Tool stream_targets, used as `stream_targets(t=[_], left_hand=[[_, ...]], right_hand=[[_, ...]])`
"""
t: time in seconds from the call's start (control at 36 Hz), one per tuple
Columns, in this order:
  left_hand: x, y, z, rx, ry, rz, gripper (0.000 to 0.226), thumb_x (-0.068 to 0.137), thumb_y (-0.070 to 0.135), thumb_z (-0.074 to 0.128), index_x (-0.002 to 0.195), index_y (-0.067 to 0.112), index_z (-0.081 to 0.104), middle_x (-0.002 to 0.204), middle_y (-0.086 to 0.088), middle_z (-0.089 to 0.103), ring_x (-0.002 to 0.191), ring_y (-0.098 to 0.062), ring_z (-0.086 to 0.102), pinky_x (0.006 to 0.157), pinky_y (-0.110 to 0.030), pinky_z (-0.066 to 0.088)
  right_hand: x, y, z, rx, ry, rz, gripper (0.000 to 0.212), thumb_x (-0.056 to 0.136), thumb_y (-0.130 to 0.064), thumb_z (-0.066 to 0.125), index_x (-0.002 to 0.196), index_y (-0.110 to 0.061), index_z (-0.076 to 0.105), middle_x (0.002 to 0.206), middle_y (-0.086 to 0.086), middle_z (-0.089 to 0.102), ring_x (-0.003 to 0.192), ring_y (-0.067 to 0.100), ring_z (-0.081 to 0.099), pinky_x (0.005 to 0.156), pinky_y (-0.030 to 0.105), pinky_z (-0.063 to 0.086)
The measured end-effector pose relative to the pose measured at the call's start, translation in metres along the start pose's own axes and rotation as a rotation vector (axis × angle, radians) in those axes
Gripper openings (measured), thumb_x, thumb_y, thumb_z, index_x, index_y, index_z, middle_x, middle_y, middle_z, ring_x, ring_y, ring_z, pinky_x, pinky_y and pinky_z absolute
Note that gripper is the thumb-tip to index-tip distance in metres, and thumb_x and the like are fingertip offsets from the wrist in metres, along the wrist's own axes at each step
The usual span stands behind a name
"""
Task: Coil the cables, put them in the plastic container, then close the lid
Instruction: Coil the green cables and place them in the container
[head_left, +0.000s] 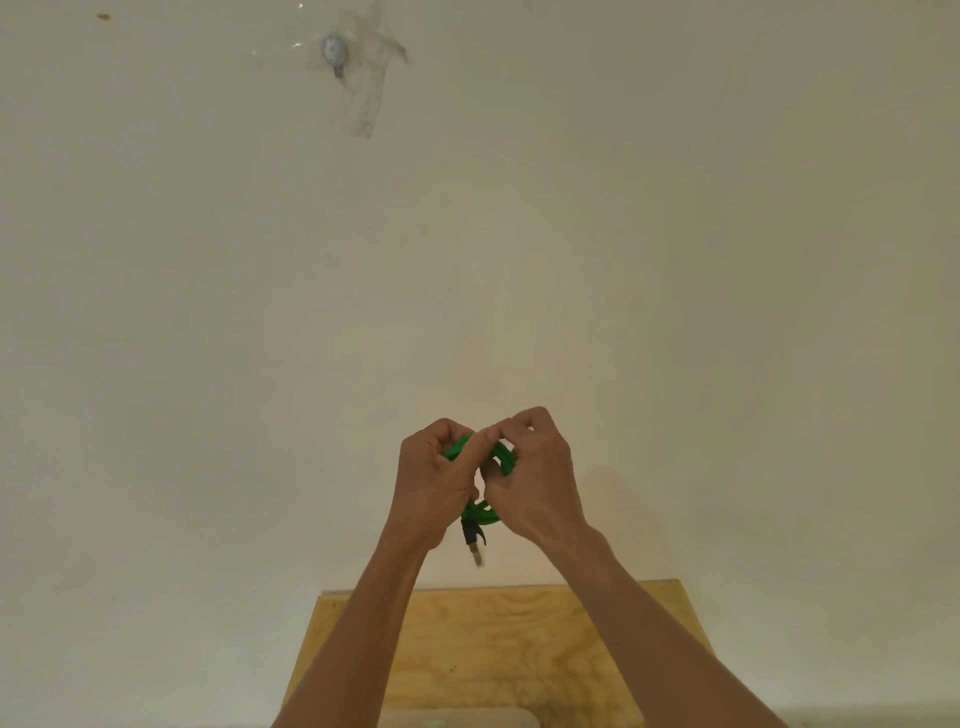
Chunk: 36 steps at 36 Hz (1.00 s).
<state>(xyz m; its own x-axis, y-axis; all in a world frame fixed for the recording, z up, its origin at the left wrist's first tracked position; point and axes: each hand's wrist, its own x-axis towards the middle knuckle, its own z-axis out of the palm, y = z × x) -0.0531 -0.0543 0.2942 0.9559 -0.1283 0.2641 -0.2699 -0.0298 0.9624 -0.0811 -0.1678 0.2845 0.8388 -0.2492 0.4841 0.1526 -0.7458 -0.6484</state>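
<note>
Both hands are raised in front of a plain cream wall (675, 260), close together, w/ a green cable (505, 457) bundled between them. The left hand (436, 483) has its fingers curled round the coil from the left side; its thumb lies across the top of the loops. The right hand (535, 478) has fingers bent in over the coil from the right, pinching the loops near the top. So each grip is pressed together on the cable, not spread. The hands touch or nearly touch at the thumbs; can't tell which.

The cable is held in the air, well above the table (519, 639), not resting on anything. Several green loops show btwn the fingers at the top and again below the palms. One end hangs down from the bottom of the coil: a black plug (471, 532) w/ a metal tip (477, 557), slightly blurred, dangling btwn the two wrists.

Below, a light wooden table w/ visible grain sits against the wall; both forearms cross over it. At the bottom edge a pale rounded thing (457, 719) is partly in view, too cut off to identify.

High on the wall, a small round metal fitting (333, 51) is stuck under clear tape (363, 98). A small brown mark (104, 17) sits at upper left.
</note>
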Motion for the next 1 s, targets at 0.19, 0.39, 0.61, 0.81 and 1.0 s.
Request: stream_targets(t=[0.19,0.39,0.61,0.81,1.0], left_hand=[[0.006,0.001,-0.006,0.008,0.009,0.027,0.034,0.088,0.027,0.074,0.08,-0.004,0.061,0.071,-0.026,0.063,0.05,-0.017,0.054,0.047,-0.029,0.051],[0.012,0.005,0.003,-0.007,0.035,0.04,0.034,0.087,0.027,0.075,0.08,-0.003,0.062,0.066,-0.018,0.06,0.048,-0.014,0.052,0.047,-0.026,0.051],[0.014,-0.002,0.003,0.039,0.001,0.06,0.032,0.088,0.029,0.074,0.079,0.0,0.063,0.07,-0.024,0.061,0.05,-0.015,0.051,0.046,-0.029,0.049],[0.012,-0.008,-0.003,-0.009,0.007,0.038,0.036,0.088,0.028,0.075,0.078,-0.003,0.059,0.07,-0.031,0.053,0.05,-0.023,0.045,0.043,-0.03,0.045],[0.01,-0.005,0.01,-0.019,0.041,0.014,0.036,0.088,0.031,0.073,0.078,-0.001,0.06,0.064,-0.014,0.054,0.05,-0.02,0.049,0.045,-0.026,0.048]], right_hand=[[0.01,0.004,-0.019,0.247,-0.256,-0.03,0.024,0.085,-0.02,0.074,0.106,-0.025,0.065,0.094,-0.008,0.074,0.093,0.005,0.068,0.083,0.032,0.057],[0.002,-0.009,-0.014,0.116,-0.007,0.042,0.02,0.09,-0.027,0.067,0.102,-0.035,0.053,0.084,-0.009,0.073,0.073,0.016,0.068,0.06,0.037,0.056],[0.004,-0.008,-0.011,0.119,-0.046,0.149,0.022,0.088,-0.025,0.069,0.101,-0.036,0.054,0.093,-0.013,0.068,0.084,0.008,0.065,0.067,0.031,0.055],[0.006,0.01,-0.022,0.308,-0.199,-0.006,0.026,0.088,-0.018,0.072,0.108,-0.03,0.061,0.093,-0.006,0.075,0.09,0.009,0.069,0.086,0.036,0.057],[-0.01,0.014,-0.002,0.003,0.086,-0.156,0.034,0.096,-0.014,0.058,0.129,-0.02,0.056,0.092,0.002,0.074,0.073,0.023,0.066,0.068,0.036,0.055]])
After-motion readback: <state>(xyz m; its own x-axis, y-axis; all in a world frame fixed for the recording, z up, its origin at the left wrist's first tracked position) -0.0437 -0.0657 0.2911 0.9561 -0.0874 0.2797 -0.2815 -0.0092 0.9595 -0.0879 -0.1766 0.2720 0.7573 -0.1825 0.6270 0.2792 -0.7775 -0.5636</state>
